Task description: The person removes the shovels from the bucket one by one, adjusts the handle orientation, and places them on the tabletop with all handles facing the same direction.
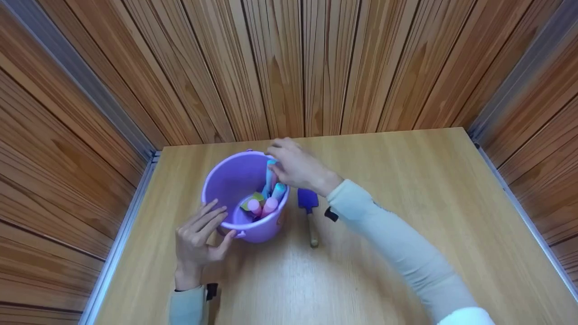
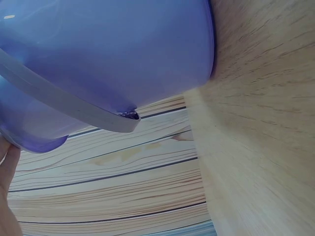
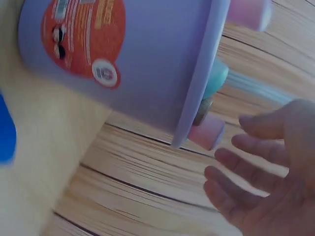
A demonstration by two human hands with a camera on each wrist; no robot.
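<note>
A purple bucket (image 1: 259,233) stands on the table with several handled things in it. My left hand (image 1: 198,237) grips its near left rim, fingers over the inside and thumb outside. My right hand (image 1: 295,164) is at the far right rim, over the upright light blue handle (image 1: 271,174). In the right wrist view its fingers (image 3: 261,147) are spread and loosely bent, apart from the pink handle end (image 3: 209,132) and the teal one (image 3: 216,78). Two pink ends (image 1: 270,206) and a yellow-green piece (image 1: 258,196) show inside the bucket; their lower parts are hidden.
A small shovel with a blue blade (image 1: 308,198) and wooden handle (image 1: 313,232) lies on the table (image 1: 406,189), right of the bucket. The bucket's carrying handle (image 2: 64,98) hangs down its side. Wood-panelled walls (image 1: 280,67) enclose the back and both sides.
</note>
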